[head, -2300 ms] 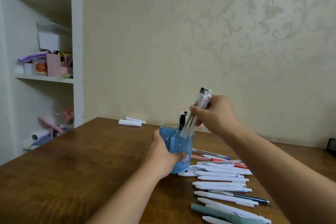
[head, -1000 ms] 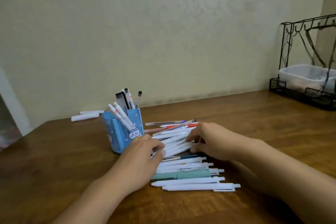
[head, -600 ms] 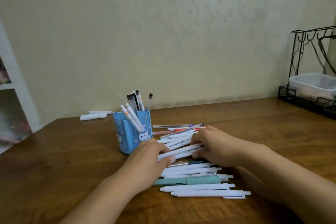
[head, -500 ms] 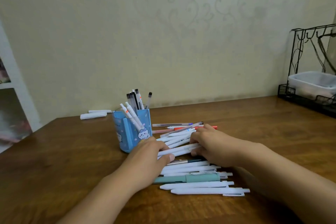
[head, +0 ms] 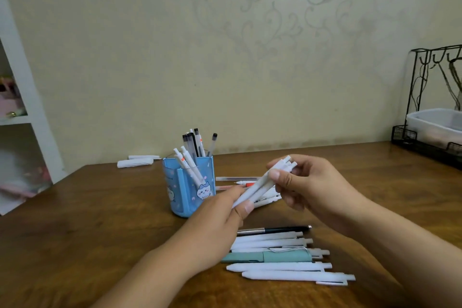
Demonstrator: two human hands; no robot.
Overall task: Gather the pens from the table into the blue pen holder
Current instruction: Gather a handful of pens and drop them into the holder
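The blue pen holder [head: 186, 191] stands on the wooden table [head: 87, 220] with several pens upright in it. Just right of it, a small bundle of white pens [head: 262, 184] is lifted off the table and tilted. My left hand [head: 225, 217] pinches its lower end and my right hand [head: 307, 185] grips its upper end. Below my hands lie several more pens [head: 280, 255] in a row: white ones, a teal one and a dark one. A few pens [head: 237, 179] also lie behind the bundle.
Two white rolled items [head: 135, 161] lie at the table's back left. A black wire rack [head: 435, 107] holding a white plastic tub stands at the back right. A white shelf unit [head: 22, 107] is at the left beside the table.
Both hands were flat on the pile of pens on the table; now they have lifted a bundle of white pens off it and hold it up beside the holder.
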